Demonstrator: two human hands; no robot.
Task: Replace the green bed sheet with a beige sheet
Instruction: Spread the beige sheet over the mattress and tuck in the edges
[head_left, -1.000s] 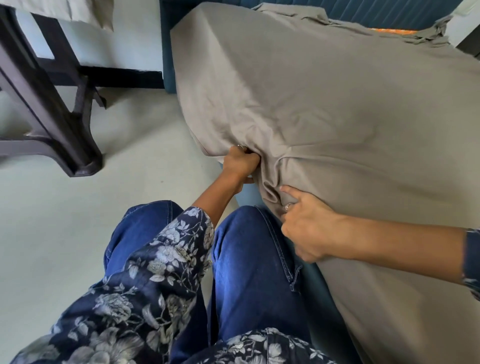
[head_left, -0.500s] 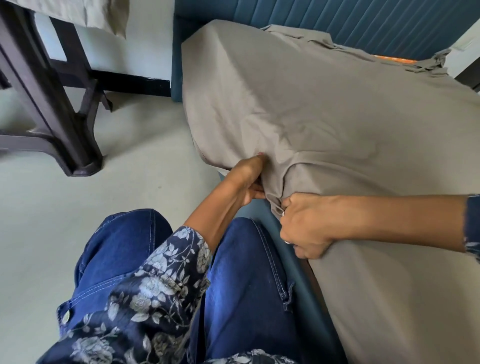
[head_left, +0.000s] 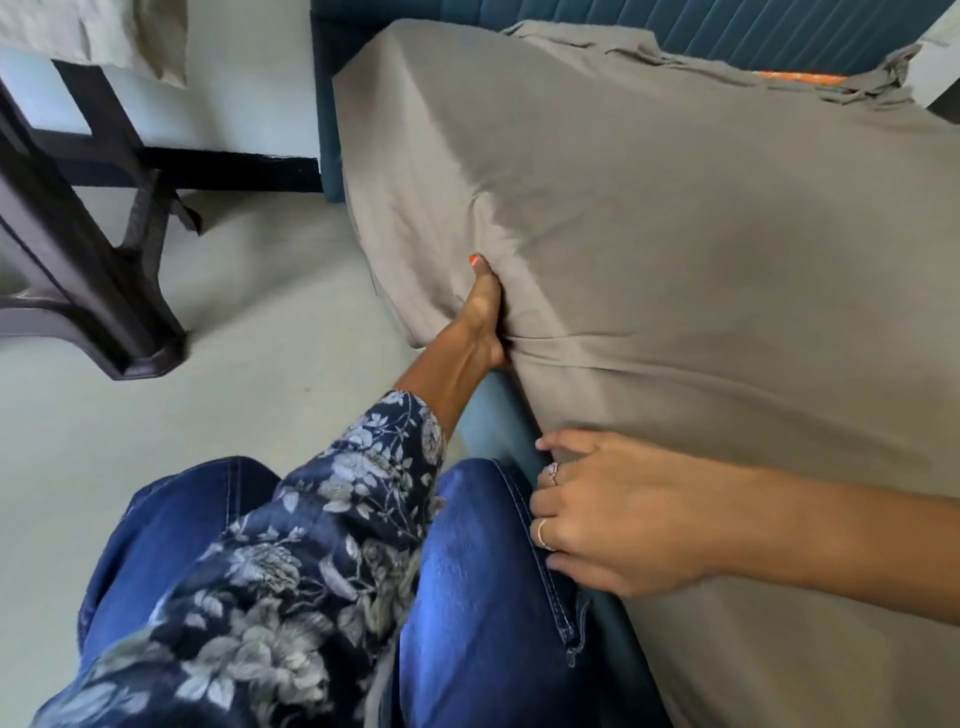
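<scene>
Since the earlier frames the two hands have parted: the left hand (head_left: 485, 317) has pushed up along the mattress corner, while the right hand (head_left: 615, 512) has dropped lower along the near edge. The left hand's thumb lies straight against the beige sheet (head_left: 675, 218) and its other fingers are hidden under the fabric, so whether it grips cannot be told; the right hand rests on the sheet's edge with fingers relaxed and spread, holding nothing. The sheet covers the mattress on the blue bed frame (head_left: 498, 421), bunched at the headboard (head_left: 779, 36).
</scene>
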